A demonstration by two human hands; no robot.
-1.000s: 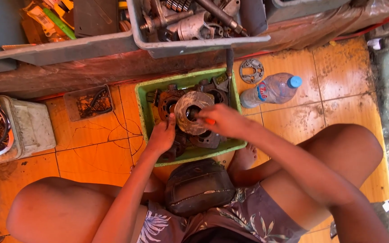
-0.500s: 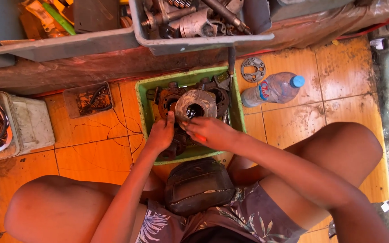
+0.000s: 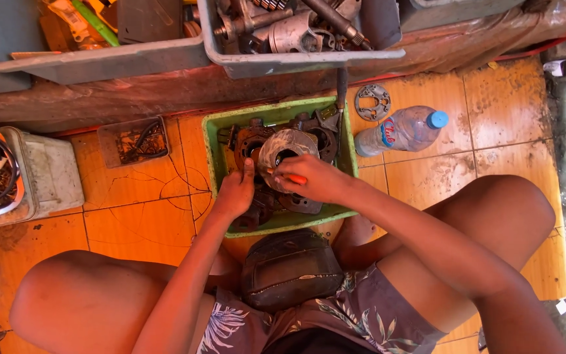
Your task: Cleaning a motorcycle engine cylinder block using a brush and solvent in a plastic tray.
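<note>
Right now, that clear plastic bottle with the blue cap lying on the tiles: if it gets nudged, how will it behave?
The plastic bottle lies on its side on the smooth orange tiled floor, so it would probably roll. It looks thin-walled and clear, likely light, and may dent if squeezed. The round metal plate beside it might stop a roll that way.

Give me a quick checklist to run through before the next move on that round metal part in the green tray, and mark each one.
1. Left hand steadies the engine parts beside the round metal part: ok.
2. Right hand has a grip on the orange-handled tool: ok; tool tip hidden.
3. Round metal part sits inside the green tray: ok.
4. Tool tip seated on the part: cannot tell.
5. Plastic bottle lies outside the tray, apart from both hands: ok.
6. Grey bin of parts overhangs the tray's far edge, crowding it: not ok.
</note>
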